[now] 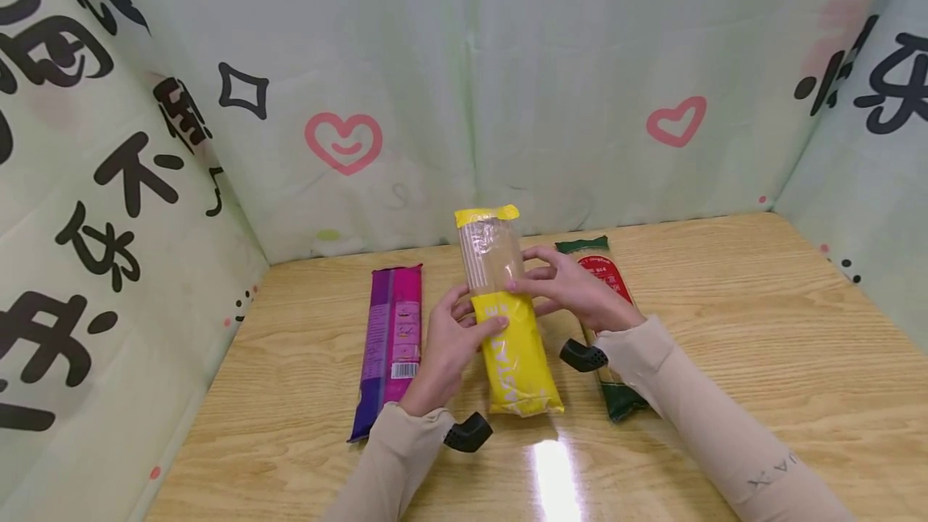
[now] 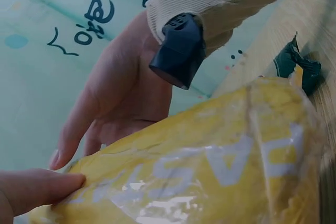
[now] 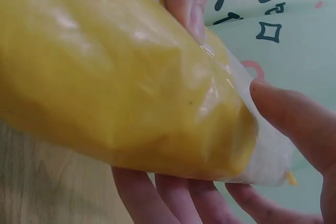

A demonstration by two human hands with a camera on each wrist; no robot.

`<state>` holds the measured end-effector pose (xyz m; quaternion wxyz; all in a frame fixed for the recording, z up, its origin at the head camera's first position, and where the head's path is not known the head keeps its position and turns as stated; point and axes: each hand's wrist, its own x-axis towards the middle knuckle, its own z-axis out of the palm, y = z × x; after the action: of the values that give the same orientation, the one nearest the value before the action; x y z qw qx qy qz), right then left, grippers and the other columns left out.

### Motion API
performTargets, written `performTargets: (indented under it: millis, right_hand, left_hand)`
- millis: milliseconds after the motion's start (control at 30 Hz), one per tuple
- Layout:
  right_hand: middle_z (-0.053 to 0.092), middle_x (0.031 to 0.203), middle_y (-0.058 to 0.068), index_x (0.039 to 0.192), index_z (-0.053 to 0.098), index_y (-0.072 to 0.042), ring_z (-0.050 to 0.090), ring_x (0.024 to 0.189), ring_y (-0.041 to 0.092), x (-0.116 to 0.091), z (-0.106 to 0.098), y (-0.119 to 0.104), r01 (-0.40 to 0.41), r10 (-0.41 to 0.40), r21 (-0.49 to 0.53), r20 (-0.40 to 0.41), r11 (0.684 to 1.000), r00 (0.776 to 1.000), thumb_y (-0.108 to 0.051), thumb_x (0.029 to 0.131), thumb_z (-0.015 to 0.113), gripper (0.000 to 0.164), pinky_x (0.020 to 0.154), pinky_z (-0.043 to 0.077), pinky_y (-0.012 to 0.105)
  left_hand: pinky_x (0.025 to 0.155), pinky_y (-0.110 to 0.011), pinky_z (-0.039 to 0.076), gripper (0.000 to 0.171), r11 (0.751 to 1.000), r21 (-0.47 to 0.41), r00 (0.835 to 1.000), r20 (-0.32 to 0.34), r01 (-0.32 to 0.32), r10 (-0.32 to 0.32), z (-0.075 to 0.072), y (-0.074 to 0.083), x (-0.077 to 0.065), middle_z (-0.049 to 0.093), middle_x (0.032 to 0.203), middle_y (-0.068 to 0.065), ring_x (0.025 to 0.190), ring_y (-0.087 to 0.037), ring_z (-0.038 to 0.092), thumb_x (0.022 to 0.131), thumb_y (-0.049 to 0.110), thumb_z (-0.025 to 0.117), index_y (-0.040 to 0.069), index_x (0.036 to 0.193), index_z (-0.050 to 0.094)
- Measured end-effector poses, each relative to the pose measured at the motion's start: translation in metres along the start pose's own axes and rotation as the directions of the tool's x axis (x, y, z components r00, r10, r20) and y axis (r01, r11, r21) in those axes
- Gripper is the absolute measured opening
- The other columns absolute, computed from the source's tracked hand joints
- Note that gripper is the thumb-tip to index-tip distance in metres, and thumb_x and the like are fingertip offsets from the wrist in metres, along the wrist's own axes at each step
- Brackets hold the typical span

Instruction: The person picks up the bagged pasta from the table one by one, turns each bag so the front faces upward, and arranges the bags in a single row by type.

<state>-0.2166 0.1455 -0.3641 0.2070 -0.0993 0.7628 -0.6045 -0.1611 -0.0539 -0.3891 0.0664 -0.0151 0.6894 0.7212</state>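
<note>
Between both hands is a yellow pasta packet, its top half clear with pale strands showing, its upper end leaning toward the back. My left hand grips it from the left, thumb over the front and fingers behind. On the other side my right hand holds the packet near the clear part, thumb on the front. In the left wrist view the left thumb presses the yellow film. The right wrist view has the right fingers under the packet and the right thumb at its clear end.
A purple and pink packet with a barcode lies to the left on the wooden table. Right of the hands, partly under the right arm, lies a green-ended packet with a red label. Printed curtains enclose the back and sides.
</note>
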Motion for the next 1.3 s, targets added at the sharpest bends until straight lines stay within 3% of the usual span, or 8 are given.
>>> performTargets:
  millis: [367,667,967,1300]
  right_hand:
    - [0.050,0.141,0.028,0.152,0.029,-0.008,0.064,0.111,0.033,-0.0043,-0.0021,0.0050,0.010,-0.013,0.044,0.079,0.999,0.997,-0.027,0.093,0.069,0.074,0.084,0.059,0.048]
    - [0.055,0.132,0.027,0.150,0.033,-0.007,0.065,0.104,0.030,-0.0054,0.0020,0.0073,0.021,-0.021,-0.021,0.010,1.000,1.000,-0.026,0.091,0.073,0.074,0.079,0.060,0.045]
    - [0.057,0.131,0.027,0.150,0.034,-0.007,0.066,0.101,0.029,-0.0082,0.0030,0.0064,0.006,-0.007,-0.006,-0.048,1.000,0.999,-0.023,0.091,0.073,0.073,0.079,0.060,0.045]
    - [0.055,0.134,0.027,0.151,0.033,-0.006,0.066,0.103,0.030,-0.0055,0.0043,0.0096,0.000,0.000,-0.003,-0.054,1.000,0.999,-0.024,0.091,0.072,0.074,0.081,0.060,0.045]
  left_hand:
    - [0.086,-0.036,0.058,0.064,0.996,-0.037,0.996,-0.020,0.081,-0.082,-0.0046,-0.0028,0.0048,0.061,0.131,-0.015,0.106,-0.026,0.065,0.084,0.008,0.079,0.009,0.141,0.049]
    - [0.083,-0.036,0.059,0.072,0.996,-0.044,0.997,0.008,0.076,-0.076,-0.0057,-0.0024,0.0041,0.059,0.132,-0.017,0.105,-0.026,0.065,0.083,0.013,0.081,0.009,0.145,0.045]
    - [0.083,-0.039,0.060,0.066,0.993,-0.093,0.996,0.044,0.075,-0.071,-0.0096,-0.0013,0.0055,0.058,0.130,-0.021,0.102,-0.025,0.067,0.086,0.010,0.073,0.010,0.146,0.045]
    - [0.082,-0.040,0.060,0.064,0.994,-0.085,0.997,0.034,0.073,-0.070,-0.0101,-0.0019,0.0081,0.059,0.128,-0.022,0.098,-0.023,0.068,0.086,0.006,0.072,0.009,0.145,0.046]
